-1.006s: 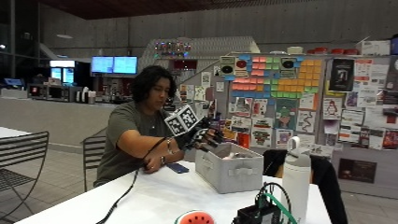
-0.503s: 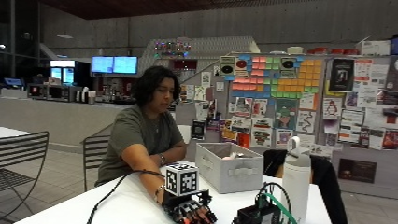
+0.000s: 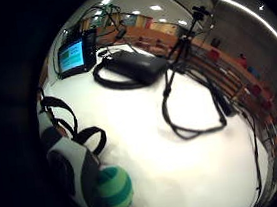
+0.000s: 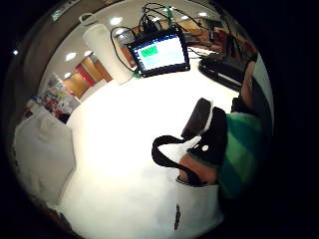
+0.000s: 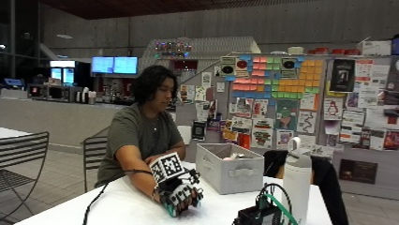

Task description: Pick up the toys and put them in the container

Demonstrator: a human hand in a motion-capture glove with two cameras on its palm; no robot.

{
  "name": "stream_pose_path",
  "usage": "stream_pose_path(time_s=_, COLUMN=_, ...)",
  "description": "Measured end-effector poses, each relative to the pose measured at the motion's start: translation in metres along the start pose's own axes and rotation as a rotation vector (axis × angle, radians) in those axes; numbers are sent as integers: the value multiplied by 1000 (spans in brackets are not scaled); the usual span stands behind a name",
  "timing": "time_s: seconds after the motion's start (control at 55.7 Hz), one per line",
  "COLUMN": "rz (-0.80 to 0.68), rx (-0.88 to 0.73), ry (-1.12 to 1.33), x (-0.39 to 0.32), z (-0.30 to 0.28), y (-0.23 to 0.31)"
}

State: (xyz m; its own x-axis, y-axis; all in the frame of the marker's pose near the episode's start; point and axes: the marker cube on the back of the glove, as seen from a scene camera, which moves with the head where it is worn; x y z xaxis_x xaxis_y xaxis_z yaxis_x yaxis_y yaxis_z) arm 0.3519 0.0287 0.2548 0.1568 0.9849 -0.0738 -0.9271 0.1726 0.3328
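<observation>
In the outside view a person sits behind the white bench (image 5: 124, 208) with the right forearm stretched forward and down across it. The gloved right hand (image 5: 181, 196) sits low, at or just above the bench top, knuckles up and fingers curled downward. A sliver of green shows at the lower edge of the hand, which is the striped toy (image 5: 170, 212) caught under the fingers. The grey fabric container (image 5: 229, 166) stands on the bench just beyond the hand, near it but apart from it, with something pale showing above its rim. A white bottle (image 5: 297, 180) stands to the side of the container, and a small device with green cables (image 5: 265, 214) sits at the near edge.

The little finger side palm view shows the green striped toy (image 3: 115, 187), a rounded ball shape, pressed close against the hand's strapped edge, just over the white bench (image 3: 186, 168). Farther off on the bench lie a small lit screen (image 3: 72, 55), a black case (image 3: 137, 66) and a small tripod (image 3: 186, 37) with looped cable.

The thumb side palm view shows the toy (image 4: 241, 149) filling the space beside the palm, with a strapped finger (image 4: 199, 167) curled against it: the hand grips the toy. The container (image 4: 42, 154) stands across the bench (image 4: 124, 164), well apart from the toy, and the lit screen (image 4: 162, 52) and bottle (image 4: 104, 47) lie beyond.
</observation>
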Motion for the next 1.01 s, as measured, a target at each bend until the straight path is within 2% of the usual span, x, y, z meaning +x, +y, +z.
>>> stream_pose_path(time_s=0.09, rz=15, rx=24, ry=-165, x=-22, z=-35, y=13)
stream_pose_path(time_s=0.18, rz=-85, rx=55, ry=-370, x=-71, z=-102, y=33)
stream_pose_path(time_s=0.269, rz=-260, rx=99, ry=-540, x=-132, z=-182, y=58)
stream_pose_path(time_s=0.323, rz=-417, rx=160, ry=-583, x=-170, z=-235, y=73)
stream_pose_path(time_s=0.413, rz=-702, rx=226, ry=-664, x=-223, z=-320, y=77)
stream_pose_path(time_s=0.467, rz=-778, rx=214, ry=-669, x=-246, z=-352, y=69)
stream_pose_path(time_s=0.521, rz=-780, rx=206, ry=-594, x=-267, z=-370, y=57)
stream_pose_path(time_s=0.575, rz=-882, rx=218, ry=-626, x=-284, z=-386, y=52)
stream_pose_path(time_s=0.682, rz=-912, rx=243, ry=-635, x=-324, z=-414, y=46)
stream_pose_path(time_s=0.754, rz=-735, rx=164, ry=-629, x=-338, z=-414, y=25)
stream_pose_path(time_s=0.772, rz=-744, rx=159, ry=-625, x=-340, z=-412, y=21)
stream_pose_path(time_s=0.826, rz=-936, rx=190, ry=-579, x=-340, z=-403, y=17)
stream_pose_path(time_s=0.952, rz=-970, rx=11, ry=-486, x=-348, z=-382, y=13)
stream_pose_path(time_s=1.006, rz=-892, rx=-97, ry=-451, x=-350, z=-370, y=10)
